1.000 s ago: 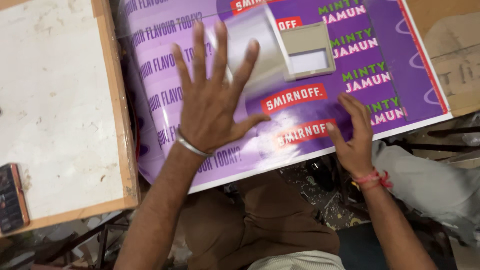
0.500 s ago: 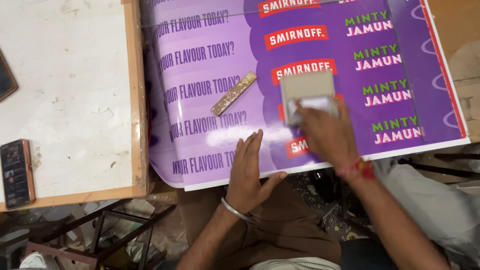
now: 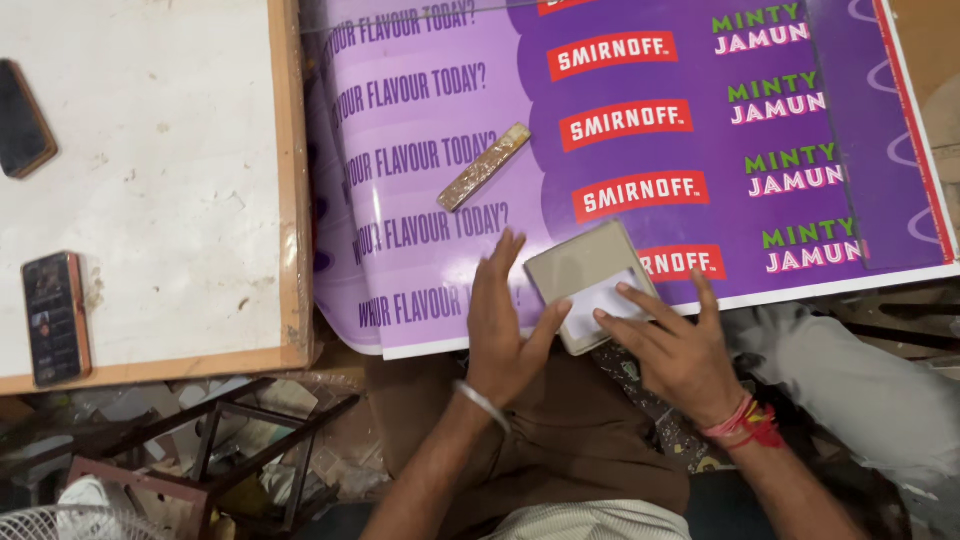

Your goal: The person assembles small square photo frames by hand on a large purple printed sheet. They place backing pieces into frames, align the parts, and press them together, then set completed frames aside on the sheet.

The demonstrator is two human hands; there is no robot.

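Observation:
A large purple printed sheet (image 3: 640, 140) lies flat in front of me, its white near edge hanging over my lap. A flat grey pad with a white patch (image 3: 580, 272) rests at that near edge. My right hand (image 3: 680, 350), with red thread at the wrist, presses its fingers on the pad's white part and grips it. My left hand (image 3: 505, 330), wearing a metal bangle, lies flat with fingers spread on the sheet just left of the pad, thumb touching the pad's corner. A short gold-brown flat bar (image 3: 483, 167) lies loose on the sheet above my left hand.
To the left stands a white tabletop with a wooden rim (image 3: 290, 200). It carries a dark phone (image 3: 55, 318) near its front edge and another phone (image 3: 22, 118) at its far left. A dark metal frame (image 3: 215, 450) and a white fan guard (image 3: 60, 515) are on the floor below.
My right hand has drawn the grey pad down to the sheet's near edge. My left hand has shifted right until its thumb meets the pad. The gold-brown bar has stayed in place.

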